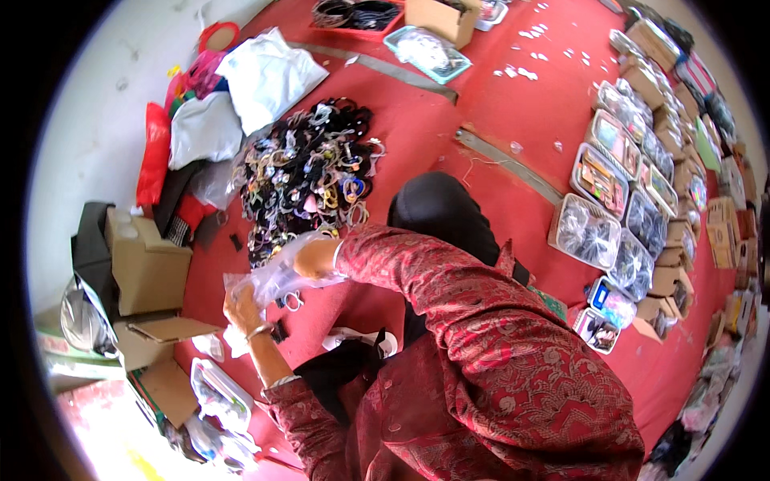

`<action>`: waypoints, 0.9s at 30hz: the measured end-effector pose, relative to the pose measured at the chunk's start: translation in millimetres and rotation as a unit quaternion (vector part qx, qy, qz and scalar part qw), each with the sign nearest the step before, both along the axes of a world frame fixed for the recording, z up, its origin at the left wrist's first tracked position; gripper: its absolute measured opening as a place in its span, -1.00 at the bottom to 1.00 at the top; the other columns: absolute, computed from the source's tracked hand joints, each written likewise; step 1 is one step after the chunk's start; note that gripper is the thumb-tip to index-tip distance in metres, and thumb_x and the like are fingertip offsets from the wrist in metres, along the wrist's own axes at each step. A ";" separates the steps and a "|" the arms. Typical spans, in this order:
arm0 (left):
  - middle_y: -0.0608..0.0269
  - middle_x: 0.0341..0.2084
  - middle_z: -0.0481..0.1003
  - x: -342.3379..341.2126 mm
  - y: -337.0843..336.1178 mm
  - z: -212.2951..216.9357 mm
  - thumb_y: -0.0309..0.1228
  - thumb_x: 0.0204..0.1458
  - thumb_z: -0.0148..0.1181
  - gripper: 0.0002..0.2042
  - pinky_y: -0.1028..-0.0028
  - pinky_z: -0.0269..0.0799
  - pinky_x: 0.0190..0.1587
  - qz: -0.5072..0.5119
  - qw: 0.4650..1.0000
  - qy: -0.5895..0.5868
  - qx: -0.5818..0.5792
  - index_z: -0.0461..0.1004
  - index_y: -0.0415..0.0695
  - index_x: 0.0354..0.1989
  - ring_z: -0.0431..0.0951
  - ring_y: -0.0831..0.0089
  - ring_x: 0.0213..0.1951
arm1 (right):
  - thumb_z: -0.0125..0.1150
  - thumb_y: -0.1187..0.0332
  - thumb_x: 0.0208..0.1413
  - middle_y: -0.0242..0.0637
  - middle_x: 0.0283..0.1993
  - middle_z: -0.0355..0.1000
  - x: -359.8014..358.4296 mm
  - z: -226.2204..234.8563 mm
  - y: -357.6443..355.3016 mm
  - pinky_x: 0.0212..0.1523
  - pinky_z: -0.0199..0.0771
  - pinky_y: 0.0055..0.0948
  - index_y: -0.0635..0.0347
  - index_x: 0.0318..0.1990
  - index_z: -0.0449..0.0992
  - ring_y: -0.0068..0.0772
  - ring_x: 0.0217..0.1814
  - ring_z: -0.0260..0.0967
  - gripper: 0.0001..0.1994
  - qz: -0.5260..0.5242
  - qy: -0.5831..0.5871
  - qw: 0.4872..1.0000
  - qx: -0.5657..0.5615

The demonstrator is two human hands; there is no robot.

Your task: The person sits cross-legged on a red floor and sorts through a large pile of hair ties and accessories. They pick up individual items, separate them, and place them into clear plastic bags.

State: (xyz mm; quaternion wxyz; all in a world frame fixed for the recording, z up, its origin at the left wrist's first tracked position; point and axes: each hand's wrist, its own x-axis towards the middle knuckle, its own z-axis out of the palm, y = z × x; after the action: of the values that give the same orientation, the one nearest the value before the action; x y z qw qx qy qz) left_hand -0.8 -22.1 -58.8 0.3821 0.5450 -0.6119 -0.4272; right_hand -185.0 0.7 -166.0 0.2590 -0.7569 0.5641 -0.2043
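Our left grip [241, 310] pinches the clear plastic bag [277, 271], which reaches across to our right grip [314, 258], whose closure we cannot tell; tugging hard could split its thin film.

Hair ties [309, 170] beyond plastic bag [277, 270]

Hair-tie heap [309, 164], 1; single ties too crowded to count.
Clear plastic bag [279, 268] at the heap's near edge, 1. White plastic bags [269, 76] by the left edge of the red floor [417, 120], 2. Beyond the heap: red tray [349, 31], 1; turquoise basket [411, 64], 1; open cardboard box [439, 24], 1.
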 end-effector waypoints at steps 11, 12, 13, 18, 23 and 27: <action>0.34 -0.55 0.42 -7.1 -20.3 -16.5 -0.15 -0.04 0.08 -0.65 0.51 0.32 -0.51 -0.071 0.996 -0.035 0.050 0.50 -0.25 -0.31 0.39 0.55 -0.53 | 0.14 0.21 -0.21 -0.28 -0.66 0.36 -131.7 49.1 -8.7 -0.54 0.26 -0.28 0.12 -0.62 0.48 -0.31 -0.56 0.33 -0.81 0.160 -0.073 0.966 -0.188; 0.36 -0.58 0.40 -15.2 -13.4 -7.3 -0.15 -0.04 0.09 -0.66 0.50 0.30 -0.53 -0.093 0.990 -0.087 0.060 0.50 -0.23 -0.34 0.37 0.56 -0.54 | 0.13 0.22 -0.23 -0.25 -0.64 0.36 -147.7 66.7 -1.1 -0.54 0.24 -0.26 0.12 -0.61 0.47 -0.28 -0.56 0.32 -0.82 0.142 -0.066 0.972 -0.173; 0.38 -0.62 0.38 -33.4 0.1 6.8 -0.14 -0.05 0.10 -0.66 0.50 0.28 -0.55 -0.117 0.981 -0.137 0.069 0.51 -0.22 -0.37 0.36 0.57 -0.56 | 0.12 0.23 -0.24 -0.21 -0.62 0.36 -163.0 87.2 6.1 -0.54 0.23 -0.24 0.12 -0.60 0.47 -0.25 -0.57 0.31 -0.83 0.125 -0.059 0.978 -0.159; 0.35 -0.79 0.33 -115.2 7.0 14.7 -0.16 -0.05 0.07 -0.61 0.53 0.19 -0.61 -0.135 0.986 -0.069 0.062 0.35 -0.20 -0.77 0.30 0.60 -0.68 | 0.08 0.36 -0.33 -0.03 -0.38 0.43 -220.5 106.8 18.9 -0.40 0.35 -0.22 0.08 -0.46 0.55 -0.11 -0.36 0.40 -0.81 -0.011 0.300 0.941 0.158; 0.17 -0.76 0.43 -198.9 -11.8 -3.3 -0.02 -0.11 0.04 -0.52 0.47 0.30 -0.53 -0.187 0.964 -0.178 0.059 0.48 -0.28 -0.66 0.41 0.46 -0.67 | 0.06 0.30 -0.23 -0.06 -0.37 0.44 -264.2 75.7 30.8 -0.34 0.35 -0.23 0.21 -0.44 0.53 -0.15 -0.33 0.41 -0.78 -0.151 0.205 0.940 0.227; 0.10 -0.69 0.46 -225.8 -15.2 -18.2 -0.06 -0.15 0.04 -0.54 0.43 0.30 -0.54 -0.172 0.963 -0.171 0.120 0.49 -0.33 -0.62 0.45 0.41 -0.62 | -0.04 0.25 -0.05 -0.10 -0.30 0.46 -268.3 26.9 44.7 -0.23 0.33 -0.27 0.19 -0.33 0.52 -0.19 -0.26 0.41 -0.74 0.010 0.237 0.943 0.235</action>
State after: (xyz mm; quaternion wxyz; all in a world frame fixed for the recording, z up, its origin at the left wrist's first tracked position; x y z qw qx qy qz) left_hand -226.7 -37.3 -76.9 0.1243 0.5380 -0.6969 -0.4577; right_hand -453.3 45.4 -139.1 0.2905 -0.7070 0.6332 0.1218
